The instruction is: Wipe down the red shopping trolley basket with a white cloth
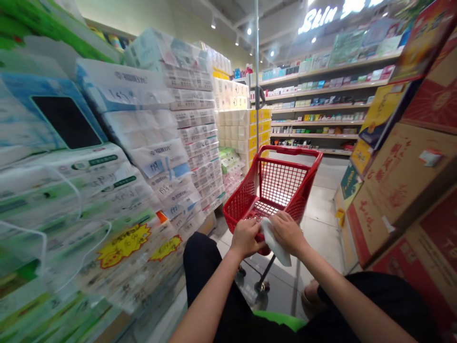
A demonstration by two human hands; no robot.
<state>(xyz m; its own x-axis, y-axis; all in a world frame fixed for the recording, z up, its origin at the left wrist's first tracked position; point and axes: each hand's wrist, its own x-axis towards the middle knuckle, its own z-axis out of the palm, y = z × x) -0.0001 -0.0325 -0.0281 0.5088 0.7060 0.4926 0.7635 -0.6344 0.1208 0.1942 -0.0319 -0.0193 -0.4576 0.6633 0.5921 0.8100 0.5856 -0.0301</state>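
A small red shopping cart [274, 183] stands in the aisle right in front of me, its basket holding nothing I can see. Both hands rest on its near rim. My right hand [287, 232] is closed on a white cloth [275, 244] that hangs down over the cart's edge. My left hand [245, 237] sits beside it with fingers curled onto the rim, touching the cloth's left end. My legs in dark trousers show below, and I seem to sit on something green [280, 319].
Stacked packs of tissue and toilet paper [143, 152] with yellow price tags wall the left side. Cardboard boxes [403, 190] pile up on the right. Stocked shelves [321, 102] run along the far wall. A thin pole [256, 71] rises behind the cart. Tiled floor [321, 209] lies beyond.
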